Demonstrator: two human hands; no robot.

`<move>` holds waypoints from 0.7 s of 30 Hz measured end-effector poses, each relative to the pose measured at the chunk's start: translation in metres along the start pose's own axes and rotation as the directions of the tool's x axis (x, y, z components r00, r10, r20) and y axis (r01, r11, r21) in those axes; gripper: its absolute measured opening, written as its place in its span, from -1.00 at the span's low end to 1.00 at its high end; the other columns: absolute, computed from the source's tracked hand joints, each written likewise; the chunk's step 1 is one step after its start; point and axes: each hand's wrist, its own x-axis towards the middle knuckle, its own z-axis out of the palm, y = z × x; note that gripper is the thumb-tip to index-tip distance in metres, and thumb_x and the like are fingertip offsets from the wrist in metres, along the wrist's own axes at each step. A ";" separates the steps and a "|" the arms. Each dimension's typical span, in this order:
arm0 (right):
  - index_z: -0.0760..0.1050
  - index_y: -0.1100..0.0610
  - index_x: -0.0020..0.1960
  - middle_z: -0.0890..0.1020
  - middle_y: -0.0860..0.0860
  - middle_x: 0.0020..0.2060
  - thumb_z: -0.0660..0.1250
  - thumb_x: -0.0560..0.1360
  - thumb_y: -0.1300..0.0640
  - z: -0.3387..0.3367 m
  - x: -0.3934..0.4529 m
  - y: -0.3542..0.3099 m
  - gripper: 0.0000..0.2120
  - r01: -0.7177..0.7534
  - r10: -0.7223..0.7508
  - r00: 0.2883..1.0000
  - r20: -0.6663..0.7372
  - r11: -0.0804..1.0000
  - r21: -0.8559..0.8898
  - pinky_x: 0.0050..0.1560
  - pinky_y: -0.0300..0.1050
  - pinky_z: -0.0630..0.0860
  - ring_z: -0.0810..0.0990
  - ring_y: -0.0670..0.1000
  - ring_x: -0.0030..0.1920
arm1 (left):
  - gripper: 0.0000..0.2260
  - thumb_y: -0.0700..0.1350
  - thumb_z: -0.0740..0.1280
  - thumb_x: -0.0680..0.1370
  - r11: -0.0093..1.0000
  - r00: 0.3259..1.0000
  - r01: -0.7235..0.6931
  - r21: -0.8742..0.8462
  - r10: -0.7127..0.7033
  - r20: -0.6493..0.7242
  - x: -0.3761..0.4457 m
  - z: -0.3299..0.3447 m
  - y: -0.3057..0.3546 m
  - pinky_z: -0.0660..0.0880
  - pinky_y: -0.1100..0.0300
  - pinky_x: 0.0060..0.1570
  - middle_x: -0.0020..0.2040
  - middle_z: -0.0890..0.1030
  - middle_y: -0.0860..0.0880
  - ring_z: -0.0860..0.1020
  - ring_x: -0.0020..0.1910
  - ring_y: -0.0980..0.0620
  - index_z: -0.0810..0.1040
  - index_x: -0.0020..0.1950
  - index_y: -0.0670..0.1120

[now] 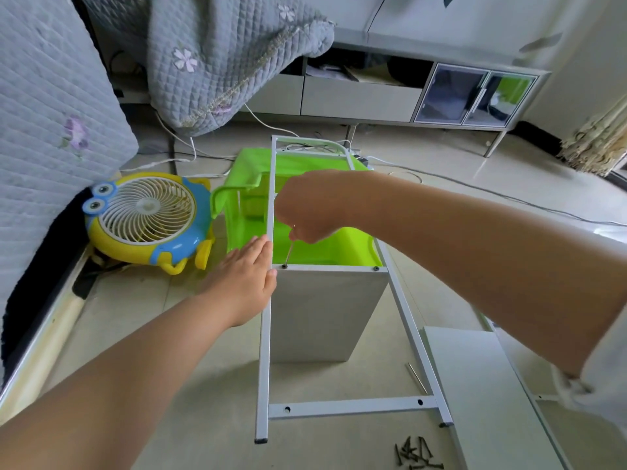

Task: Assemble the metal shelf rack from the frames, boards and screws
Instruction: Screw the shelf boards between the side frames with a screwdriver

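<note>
My white metal frame (268, 334) lies flat on the tiled floor (190, 418), its long rails running from 6 o'clock up toward 12, with a grey shelf board (322, 313) standing on edge under its middle crossbar. My left hand (244, 283) sits at 9 o'clock of that board, fingers straight and together, pressed flat against the left rail with the thumb lying on the board's top corner. My right hand (307, 208) hangs just above, at 12 o'clock of the board, curled round a thin hex key (289, 251) whose tip stands in the left screw (284, 266) on the crossbar. A second screw (376, 268) sits at the crossbar's right end, at 3 o'clock from the first. The lower crossbar (353, 406) near 6 o'clock shows two bare holes. A heap of loose dark screws (415, 452) lies at 5 o'clock, a white board (481, 391) beside them at 4 o'clock. A green plastic bin (305, 239) rests under the frame's far half, and a yellow-and-blue cartoon fan (146, 218) lies at 9 o'clock against the quilted mattress (44, 137).
</note>
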 end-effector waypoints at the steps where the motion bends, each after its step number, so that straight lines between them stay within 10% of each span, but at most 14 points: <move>1: 0.53 0.24 0.01 0.55 0.06 -0.17 0.13 0.58 0.12 0.000 0.004 0.001 -0.75 -0.033 0.031 0.999 0.042 0.999 0.039 -0.17 -0.23 0.41 0.53 0.08 -0.08 | -0.53 -0.08 -0.08 0.65 1.000 1.000 -0.003 -0.004 0.003 0.003 0.000 0.000 0.000 -0.08 0.18 0.44 0.55 -0.13 -0.04 -0.10 0.52 0.06 -0.13 0.53 -0.15; 5: 0.42 0.13 -0.39 0.43 -0.08 -0.70 0.06 0.60 0.15 -0.001 0.021 0.007 -0.60 -0.108 0.077 0.966 0.245 0.987 0.116 -0.66 -0.44 0.25 0.42 -0.14 -0.65 | -0.53 -0.07 -0.08 0.65 1.000 1.000 0.000 0.002 0.000 0.014 0.000 0.002 -0.001 -0.09 0.18 0.45 0.55 -0.13 -0.06 -0.10 0.52 0.05 -0.13 0.53 -0.16; 14: 0.54 0.25 -0.07 0.34 -0.03 -0.44 0.20 0.56 0.07 0.007 0.010 0.005 -0.74 0.046 -0.038 0.981 0.189 0.998 -0.039 -0.44 -0.22 0.25 0.41 0.05 -0.20 | -0.53 -0.08 -0.08 0.65 1.000 1.000 -0.007 -0.011 0.008 0.006 0.000 0.002 -0.002 -0.10 0.18 0.45 0.54 -0.15 -0.05 -0.12 0.52 0.05 -0.14 0.53 -0.16; 21: 0.45 0.28 -0.15 0.15 -0.08 -0.72 0.11 0.60 0.12 0.012 0.029 0.025 -0.71 -0.500 0.132 0.769 0.625 0.734 0.460 -0.59 -0.48 0.06 0.09 -0.13 -0.74 | -0.53 -0.09 -0.06 0.65 0.998 1.000 -0.016 -0.066 0.015 -0.015 -0.002 0.007 -0.002 -0.07 0.20 0.45 0.55 -0.12 -0.06 -0.10 0.52 0.05 -0.11 0.53 -0.17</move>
